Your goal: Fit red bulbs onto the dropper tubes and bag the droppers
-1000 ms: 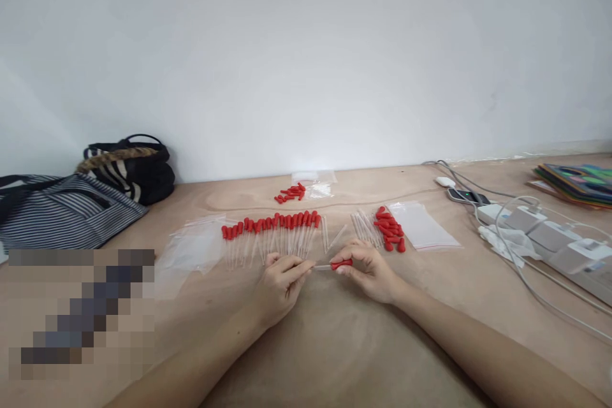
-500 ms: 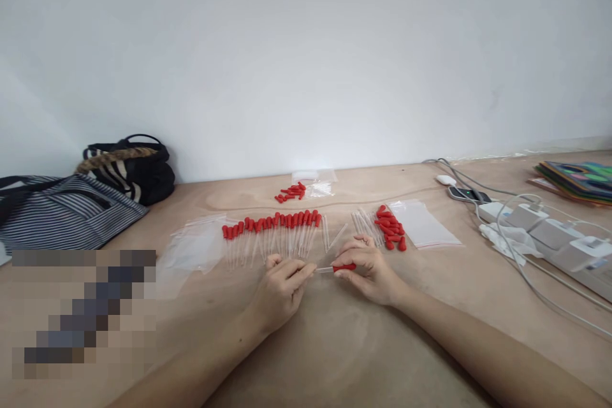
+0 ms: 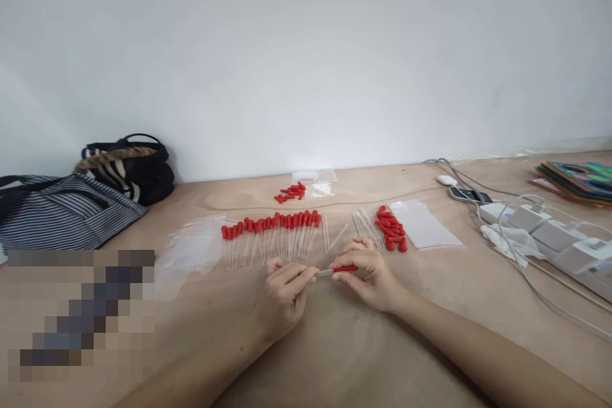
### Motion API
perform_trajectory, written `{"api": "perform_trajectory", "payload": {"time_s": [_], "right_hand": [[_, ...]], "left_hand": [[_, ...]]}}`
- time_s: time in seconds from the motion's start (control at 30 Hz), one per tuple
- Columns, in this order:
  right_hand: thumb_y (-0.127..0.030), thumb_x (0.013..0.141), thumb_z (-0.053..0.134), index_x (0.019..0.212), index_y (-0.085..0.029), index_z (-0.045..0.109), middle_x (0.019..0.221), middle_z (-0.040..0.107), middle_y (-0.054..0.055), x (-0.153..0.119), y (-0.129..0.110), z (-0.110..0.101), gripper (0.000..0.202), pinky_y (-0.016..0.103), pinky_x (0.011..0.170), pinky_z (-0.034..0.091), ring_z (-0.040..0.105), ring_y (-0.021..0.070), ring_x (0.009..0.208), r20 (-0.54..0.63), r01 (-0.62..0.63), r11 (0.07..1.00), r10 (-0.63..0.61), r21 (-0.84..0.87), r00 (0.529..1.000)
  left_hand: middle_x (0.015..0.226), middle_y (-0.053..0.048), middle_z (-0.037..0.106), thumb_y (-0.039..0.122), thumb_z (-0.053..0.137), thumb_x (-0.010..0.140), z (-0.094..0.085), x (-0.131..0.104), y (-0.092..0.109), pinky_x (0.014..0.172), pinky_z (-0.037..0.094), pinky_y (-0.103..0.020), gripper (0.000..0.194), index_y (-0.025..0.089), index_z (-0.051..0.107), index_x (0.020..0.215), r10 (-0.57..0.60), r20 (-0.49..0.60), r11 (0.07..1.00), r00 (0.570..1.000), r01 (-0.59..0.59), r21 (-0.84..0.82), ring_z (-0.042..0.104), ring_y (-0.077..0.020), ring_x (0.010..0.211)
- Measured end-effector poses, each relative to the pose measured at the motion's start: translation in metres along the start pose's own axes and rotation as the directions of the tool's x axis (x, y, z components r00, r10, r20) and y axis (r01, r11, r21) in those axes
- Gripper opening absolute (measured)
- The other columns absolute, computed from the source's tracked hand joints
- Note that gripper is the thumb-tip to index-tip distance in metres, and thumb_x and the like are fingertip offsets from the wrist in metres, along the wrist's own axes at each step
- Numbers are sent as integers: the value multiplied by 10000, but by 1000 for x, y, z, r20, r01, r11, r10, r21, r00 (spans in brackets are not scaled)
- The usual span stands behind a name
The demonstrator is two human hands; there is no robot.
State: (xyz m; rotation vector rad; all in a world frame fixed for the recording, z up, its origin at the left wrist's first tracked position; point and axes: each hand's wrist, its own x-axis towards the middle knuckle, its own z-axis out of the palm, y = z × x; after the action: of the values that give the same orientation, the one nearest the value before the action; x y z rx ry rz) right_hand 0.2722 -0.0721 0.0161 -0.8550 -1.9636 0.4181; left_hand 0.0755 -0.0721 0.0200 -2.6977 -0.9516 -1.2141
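Between my hands a clear dropper tube [image 3: 326, 273] lies roughly level, its right end at a red rubber bulb [image 3: 347, 268]. My left hand [image 3: 287, 290] is closed, pinching the tube near its left part. The fingers of my right hand [image 3: 370, 277] are closed round the bulb; how far the tube sits inside it is hidden. Beyond my left hand runs a row of red-bulbed droppers [image 3: 272, 223]. A few loose clear tubes [image 3: 335, 234] lie past my fingertips, with more clear tubes [image 3: 367, 228] and a heap of red bulbs [image 3: 389, 226] to the right.
Clear plastic bags lie left [image 3: 196, 245] and right [image 3: 425, 224] of the droppers. Farther back are small red bulbs [image 3: 291, 191] beside another clear bag [image 3: 320, 183]. Chargers on a power strip [image 3: 549, 236] with cables stand at right. Bags [image 3: 71, 210] sit at left.
The tube and bulb have tilted slightly, and my hands have shifted a little. Both hands keep their grip, and the things lying on the table look the same.
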Motion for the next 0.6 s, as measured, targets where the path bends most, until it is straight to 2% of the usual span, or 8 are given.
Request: {"api": "perform_trajectory", "payload": {"time_s": [0.43, 0.53, 0.6], "right_hand": [[-243, 818, 523, 870, -264, 642, 747, 675, -8, 1, 3, 2, 132, 425, 885, 234, 577, 143, 749, 94, 26, 998, -21, -55, 995], [-282, 824, 519, 873, -281, 644, 743, 672, -10, 1, 3, 3, 135, 430, 891, 233, 577, 148, 758, 113, 10, 999, -4, -52, 994], [-358, 795, 552, 991, -296, 606, 780, 671, -6, 1, 4, 1, 212, 438, 907, 221, 578, 163, 789, 110, -8, 997, 17, -76, 994]], "left_hand": [[691, 23, 670, 143, 402, 862, 1, 0, -3, 677, 273, -305, 201, 197, 594, 887, 15, 80, 999, 997, -19, 51, 586, -105, 592], [694, 25, 674, 144, 407, 858, 1, 0, -2, 682, 276, -305, 198, 199, 596, 880, 14, 87, 998, 996, -19, 54, 595, -108, 595], [699, 24, 680, 150, 407, 856, -1, 2, -3, 694, 282, -303, 201, 202, 599, 883, 12, 79, 998, 997, -16, 53, 601, -107, 597]]}}
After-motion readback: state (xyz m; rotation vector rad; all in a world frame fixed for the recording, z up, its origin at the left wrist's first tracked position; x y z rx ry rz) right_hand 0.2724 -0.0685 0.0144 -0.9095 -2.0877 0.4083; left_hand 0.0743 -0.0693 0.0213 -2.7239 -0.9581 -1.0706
